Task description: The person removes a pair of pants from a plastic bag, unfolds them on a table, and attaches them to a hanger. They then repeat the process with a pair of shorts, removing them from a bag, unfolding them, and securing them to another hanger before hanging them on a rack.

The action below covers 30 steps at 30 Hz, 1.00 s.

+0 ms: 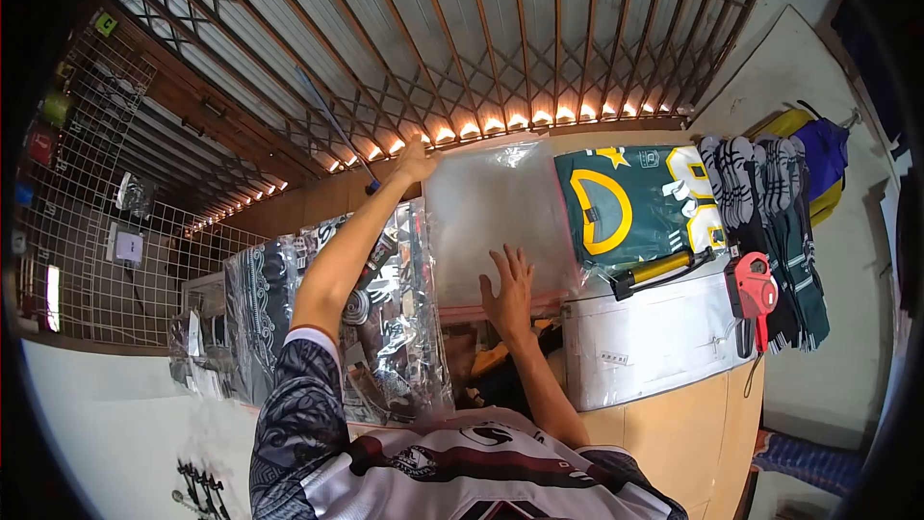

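Observation:
A large clear plastic bag (pixel 481 207) lies flat in front of me, its surface hazy and its right edge pinkish. My left hand (pixel 415 164) reaches to its far left corner, with the fingers closed at the edge there. Over the near part of the bag rests my right hand (pixel 510 294), fingers spread and nothing held. To the right is a green jersey with yellow trim (pixel 616 207), folded in clear plastic. On the left, next to the bag, lie dark patterned garments in clear wrapping (pixel 385 327).
A yellow-and-black tool (pixel 664 273) lies at the jersey's near edge, above a white box (pixel 654 337). A red label gun (pixel 754 287) and striped socks (pixel 736 183) are at the right. A metal folding gate (pixel 481 48) stands behind; a wire grid (pixel 96 202) is at left.

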Each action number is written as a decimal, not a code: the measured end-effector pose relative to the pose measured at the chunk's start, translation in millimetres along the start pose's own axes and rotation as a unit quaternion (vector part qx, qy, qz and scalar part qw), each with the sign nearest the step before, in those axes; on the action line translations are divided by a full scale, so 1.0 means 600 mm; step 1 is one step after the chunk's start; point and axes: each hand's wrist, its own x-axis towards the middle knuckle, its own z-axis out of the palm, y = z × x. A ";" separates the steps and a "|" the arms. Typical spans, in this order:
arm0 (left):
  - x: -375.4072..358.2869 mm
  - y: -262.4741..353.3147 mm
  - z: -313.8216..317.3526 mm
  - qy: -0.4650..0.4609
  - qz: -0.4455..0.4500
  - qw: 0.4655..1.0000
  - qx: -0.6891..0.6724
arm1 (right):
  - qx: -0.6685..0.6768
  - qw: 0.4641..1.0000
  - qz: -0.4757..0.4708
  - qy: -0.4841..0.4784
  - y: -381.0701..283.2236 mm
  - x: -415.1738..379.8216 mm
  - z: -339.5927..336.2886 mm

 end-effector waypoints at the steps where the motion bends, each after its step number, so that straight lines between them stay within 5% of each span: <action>1: -0.014 0.015 -0.007 0.005 0.026 1.000 0.001 | -0.008 1.000 0.000 0.014 -0.004 -0.003 -0.007; 4: -0.108 0.063 -0.009 -0.051 0.226 0.973 0.026 | -0.027 0.998 0.017 0.046 -0.006 -0.015 -0.019; 7: -0.244 0.072 0.046 -0.244 0.334 0.907 0.075 | -0.002 0.996 0.063 0.057 0.010 -0.031 -0.011; 9: -0.353 0.110 0.057 -0.410 0.243 0.868 0.138 | 0.059 0.993 0.082 0.066 0.042 -0.043 0.010; 11: -0.425 0.113 0.076 -0.465 0.260 0.815 0.229 | 0.027 0.997 0.048 0.053 0.044 -0.052 0.002; 15: -0.453 0.119 0.114 -0.537 0.163 0.783 0.267 | -0.109 0.993 -0.009 0.037 0.035 -0.073 -0.023; 18: -0.447 0.104 0.150 -0.563 0.131 0.762 0.291 | -0.087 0.993 0.052 0.054 0.070 -0.088 -0.007; 23: -0.455 0.090 0.178 -0.517 0.170 0.749 0.378 | -0.167 0.982 0.072 0.044 0.058 -0.113 -0.014; 28: -0.421 0.044 0.228 -0.519 0.205 0.765 0.321 | -0.112 0.979 0.167 0.038 0.061 -0.123 -0.024; 30: -0.424 0.067 0.190 -0.526 0.192 0.777 0.286 | -0.133 0.982 0.119 0.060 0.071 -0.135 -0.015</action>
